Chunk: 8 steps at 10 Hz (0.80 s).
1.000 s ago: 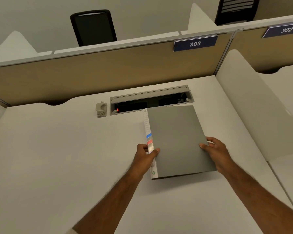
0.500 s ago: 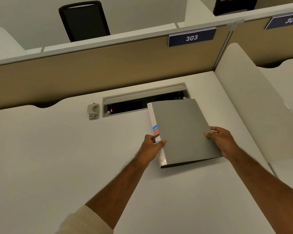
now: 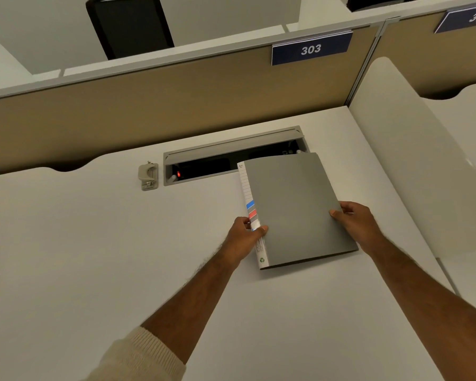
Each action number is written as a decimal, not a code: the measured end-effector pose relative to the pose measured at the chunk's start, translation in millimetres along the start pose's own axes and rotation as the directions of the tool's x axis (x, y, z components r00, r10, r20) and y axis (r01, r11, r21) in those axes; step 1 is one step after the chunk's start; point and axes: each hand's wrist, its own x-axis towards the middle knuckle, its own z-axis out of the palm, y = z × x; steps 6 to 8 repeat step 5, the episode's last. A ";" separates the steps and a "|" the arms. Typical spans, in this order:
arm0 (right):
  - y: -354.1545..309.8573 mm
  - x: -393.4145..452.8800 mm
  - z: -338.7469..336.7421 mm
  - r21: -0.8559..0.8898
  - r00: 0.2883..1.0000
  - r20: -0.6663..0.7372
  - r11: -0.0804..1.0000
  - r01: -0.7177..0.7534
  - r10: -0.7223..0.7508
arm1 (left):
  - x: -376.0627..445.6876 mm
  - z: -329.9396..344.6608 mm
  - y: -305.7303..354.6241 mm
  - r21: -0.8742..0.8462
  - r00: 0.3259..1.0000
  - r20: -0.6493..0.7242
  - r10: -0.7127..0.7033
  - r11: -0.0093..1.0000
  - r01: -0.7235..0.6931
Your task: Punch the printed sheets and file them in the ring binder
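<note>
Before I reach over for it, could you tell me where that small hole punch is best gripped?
Pinch the hole punch across its two long sides, coming from above. It lies flat on the desk, left of the cable tray, with bare surface on both sides. Its details are too small to judge.

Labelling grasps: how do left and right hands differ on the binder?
The left hand pinches the ring binder at its white labelled spine, thumb on the cover; the right hand holds the opposite, open edge. The left sits nearer the binder's near corner, the right about mid-edge. Both grip the closed binder above the desk.
</note>
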 end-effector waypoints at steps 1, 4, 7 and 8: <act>-0.5 -0.1 2.3 -0.089 0.999 -0.027 0.996 0.022 -0.024 | 0.3 -1.0 -1.0 0.001 1.000 -0.022 0.012 1.000 -0.012; -3.3 -17.4 14.8 -0.355 0.991 -0.123 0.935 0.005 -0.053 | -10.6 -10.7 -2.0 0.121 0.995 -0.042 0.087 0.989 -0.081; -5.0 -38.5 28.8 -0.546 0.960 -0.154 0.830 0.115 -0.234 | -12.5 -22.7 -16.1 0.302 0.989 -0.096 0.112 0.950 -0.078; -5.0 -38.5 28.8 -0.546 0.960 -0.154 0.830 0.115 -0.234 | -12.5 -22.7 -16.1 0.302 0.989 -0.096 0.112 0.950 -0.078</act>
